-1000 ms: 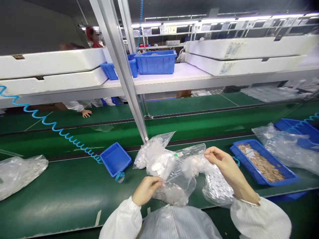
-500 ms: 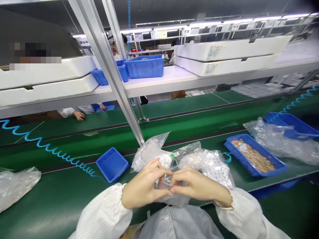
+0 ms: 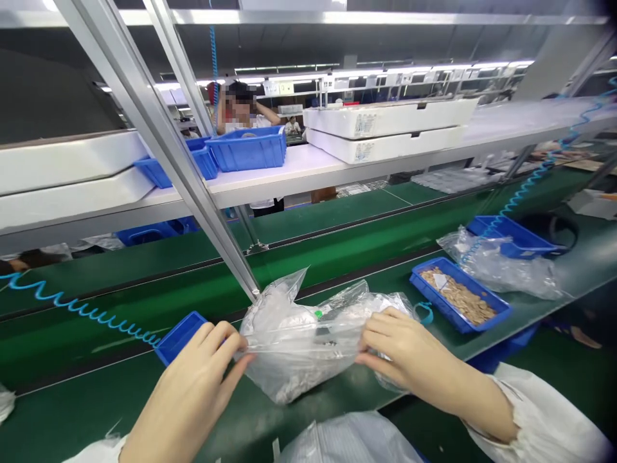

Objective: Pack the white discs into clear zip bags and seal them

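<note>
A clear plastic bag (image 3: 296, 366) is stretched between my two hands, its top edge pulled roughly level. My left hand (image 3: 205, 366) pinches the left end of that edge, and my right hand (image 3: 393, 344) pinches the right end. Small pale pieces lie low in the bag, too blurred to name. Right behind it rest other clear bags (image 3: 284, 302) with whitish contents, one bearing a green spot. Partly covered by my left hand is a blue tray (image 3: 180, 334).
To the right stand a blue tray (image 3: 457, 296) of tan flat pieces, a crumpled plastic bag (image 3: 506, 263) and another blue tray (image 3: 515, 235). A metal post (image 3: 193, 193) rises behind the bags. Blue bins (image 3: 250, 151) and white foam boxes (image 3: 380, 132) fill the shelf. A person stands beyond.
My hands, close together before, have spread apart with the bag edge stretched between them. The view has shifted, so the shelf sits lower, and a person beyond shows more fully.
</note>
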`<act>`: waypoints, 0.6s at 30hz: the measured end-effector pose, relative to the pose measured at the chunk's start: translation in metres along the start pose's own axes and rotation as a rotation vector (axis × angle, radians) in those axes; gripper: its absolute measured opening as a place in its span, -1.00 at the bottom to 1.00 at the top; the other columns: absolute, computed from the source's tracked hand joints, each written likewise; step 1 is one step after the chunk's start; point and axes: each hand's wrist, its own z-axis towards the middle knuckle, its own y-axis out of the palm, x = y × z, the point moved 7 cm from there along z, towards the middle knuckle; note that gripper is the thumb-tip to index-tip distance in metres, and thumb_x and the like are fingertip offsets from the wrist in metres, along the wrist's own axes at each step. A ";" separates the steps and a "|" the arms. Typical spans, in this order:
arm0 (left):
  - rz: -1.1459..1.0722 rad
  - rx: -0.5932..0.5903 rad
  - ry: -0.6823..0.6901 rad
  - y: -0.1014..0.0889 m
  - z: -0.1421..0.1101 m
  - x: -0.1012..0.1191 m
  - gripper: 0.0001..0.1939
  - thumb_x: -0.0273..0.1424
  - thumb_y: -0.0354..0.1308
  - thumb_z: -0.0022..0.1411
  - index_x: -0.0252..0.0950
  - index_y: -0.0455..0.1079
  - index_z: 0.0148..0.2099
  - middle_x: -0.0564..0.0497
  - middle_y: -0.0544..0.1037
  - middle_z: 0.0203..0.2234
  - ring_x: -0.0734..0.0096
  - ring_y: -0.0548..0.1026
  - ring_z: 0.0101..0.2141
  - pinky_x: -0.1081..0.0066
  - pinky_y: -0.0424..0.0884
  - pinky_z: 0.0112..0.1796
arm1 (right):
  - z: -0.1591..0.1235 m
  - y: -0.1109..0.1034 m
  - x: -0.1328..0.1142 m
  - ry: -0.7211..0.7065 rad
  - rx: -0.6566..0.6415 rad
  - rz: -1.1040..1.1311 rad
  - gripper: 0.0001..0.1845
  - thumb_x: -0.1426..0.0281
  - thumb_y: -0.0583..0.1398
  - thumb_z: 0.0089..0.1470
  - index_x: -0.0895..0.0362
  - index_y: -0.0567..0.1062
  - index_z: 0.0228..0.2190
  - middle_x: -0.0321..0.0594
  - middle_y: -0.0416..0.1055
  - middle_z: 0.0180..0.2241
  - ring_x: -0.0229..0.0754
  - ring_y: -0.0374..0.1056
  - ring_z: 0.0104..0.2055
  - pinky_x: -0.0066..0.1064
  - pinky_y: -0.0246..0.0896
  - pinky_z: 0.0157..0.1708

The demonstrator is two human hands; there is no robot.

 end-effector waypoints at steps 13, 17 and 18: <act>-0.514 -0.160 -0.469 0.015 -0.017 -0.036 -0.70 -0.07 0.16 0.12 -0.17 0.35 -0.47 -0.03 0.58 -0.30 0.18 0.57 -0.27 0.44 0.50 -0.39 | -0.015 -0.015 0.035 0.361 -0.159 0.458 -0.73 0.12 0.11 0.16 0.00 0.43 -0.46 -0.25 0.42 -0.02 0.00 0.32 0.04 -0.24 0.29 -0.09; -0.849 -0.201 -0.622 0.034 -0.019 -0.038 -0.70 -0.11 0.20 0.09 -0.21 0.33 -0.49 -0.07 0.59 -0.24 0.14 0.55 -0.17 0.33 0.53 -0.22 | -0.018 -0.007 0.045 0.467 -0.195 0.528 -0.69 0.09 0.16 0.09 0.03 0.38 -0.52 -0.24 0.45 -0.09 0.00 0.32 0.03 -0.36 0.28 -0.26; -0.925 -0.208 -0.641 0.038 -0.019 -0.036 -0.71 -0.14 0.23 0.08 -0.22 0.33 -0.49 -0.08 0.58 -0.22 0.14 0.55 -0.16 0.31 0.53 -0.18 | -0.020 -0.002 0.047 0.483 -0.207 0.536 -0.73 0.10 0.19 0.07 0.02 0.40 -0.48 -0.24 0.44 -0.09 0.00 0.32 0.02 -0.36 0.27 -0.26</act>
